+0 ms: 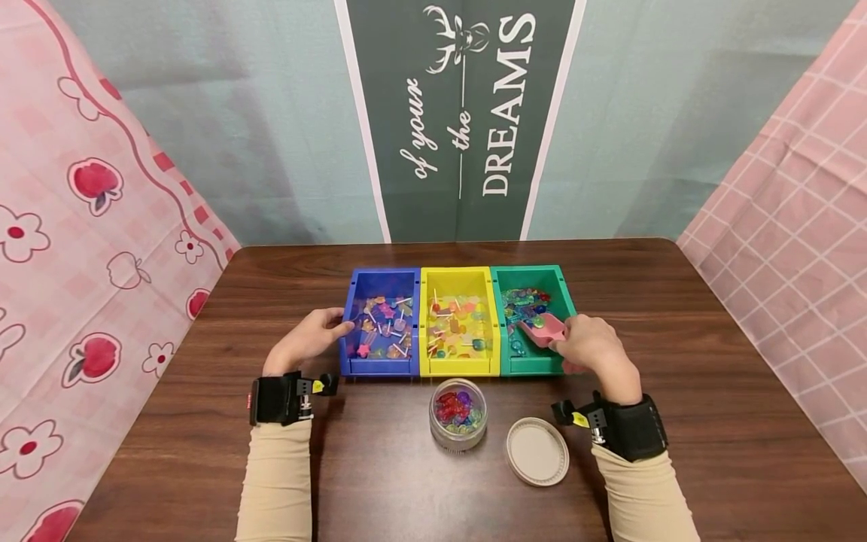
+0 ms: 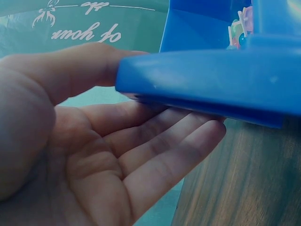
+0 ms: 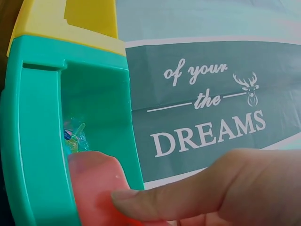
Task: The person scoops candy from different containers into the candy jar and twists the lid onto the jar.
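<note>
From the head view, I see a person who works at a dark wooden bench [image 1: 379, 482]. Three bins stand side by side on it: the blue bin [image 1: 379, 367], the yellow bin [image 1: 459, 366] and the green bin [image 1: 531, 366], all with small translucent charms inside. The left hand [image 1: 308, 339] holds the outer side wall of the blue bin, with the thumb over the rim. The right hand [image 1: 596, 346] grips a pink scoop [image 1: 545, 330], whose bowl is inside the green bin, and a green bead [image 1: 538, 321] lies in this bowl. In front of the yellow bin stands a clear jar [image 1: 448, 439], without cover, with red, purple and green beads [image 1: 454, 406] in it. A pale round lid [image 1: 538, 452] lies on the bench to the right of the jar, apart from it.

From the left wrist view, the edge of the blue bin is between the thumb, which is above, and the fingers, which are below. Some charms on white sticks show inside.

From the right wrist view, the thumb presses on the pink scoop; the other fingers are mostly hidden. Behind the bins hangs a dark green panel [image 3: 207, 155] with the white word "DREAMS".
</note>
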`<state>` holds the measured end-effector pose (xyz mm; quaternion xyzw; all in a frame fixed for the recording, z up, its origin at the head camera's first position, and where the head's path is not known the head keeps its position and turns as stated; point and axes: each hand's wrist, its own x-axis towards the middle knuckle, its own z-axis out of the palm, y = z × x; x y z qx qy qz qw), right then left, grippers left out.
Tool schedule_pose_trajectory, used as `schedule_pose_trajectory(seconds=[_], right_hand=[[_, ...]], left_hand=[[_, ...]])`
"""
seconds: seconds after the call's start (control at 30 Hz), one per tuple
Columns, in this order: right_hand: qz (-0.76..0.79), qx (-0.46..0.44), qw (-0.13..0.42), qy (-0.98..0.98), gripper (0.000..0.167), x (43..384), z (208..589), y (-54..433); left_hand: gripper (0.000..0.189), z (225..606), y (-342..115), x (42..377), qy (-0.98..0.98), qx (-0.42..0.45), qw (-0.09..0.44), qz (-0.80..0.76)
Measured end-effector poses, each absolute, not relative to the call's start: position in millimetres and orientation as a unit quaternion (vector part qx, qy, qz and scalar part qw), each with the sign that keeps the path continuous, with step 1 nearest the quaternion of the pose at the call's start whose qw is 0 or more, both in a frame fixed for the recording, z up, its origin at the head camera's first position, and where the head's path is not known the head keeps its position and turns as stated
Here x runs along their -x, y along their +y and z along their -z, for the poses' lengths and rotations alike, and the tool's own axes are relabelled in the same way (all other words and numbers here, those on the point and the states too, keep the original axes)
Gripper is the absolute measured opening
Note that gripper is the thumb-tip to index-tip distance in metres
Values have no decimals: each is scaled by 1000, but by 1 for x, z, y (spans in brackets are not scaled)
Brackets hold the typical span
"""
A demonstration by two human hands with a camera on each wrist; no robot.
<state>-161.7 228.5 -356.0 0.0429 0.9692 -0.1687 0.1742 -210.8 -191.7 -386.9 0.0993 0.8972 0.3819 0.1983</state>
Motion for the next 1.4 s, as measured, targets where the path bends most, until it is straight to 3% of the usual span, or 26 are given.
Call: schedule_pose_trajectory(seconds=[0.3, 0.63, 1.07, 1.4], right_hand=[[189, -31, 160, 968, 31, 160, 355, 232], [189, -78, 136, 970, 41, 165, 367, 216], [195, -98, 31, 975, 29, 173, 383, 205], [174, -93, 65, 978, 29, 175, 388, 201]], left_hand=[[48, 387, -191, 212, 898, -99, 198, -380], [49, 388, -192, 212, 897, -99, 199, -381], [47, 388, -192, 211, 899, -103, 195, -379], [47, 387, -191, 210, 899, -104, 194, -379]])
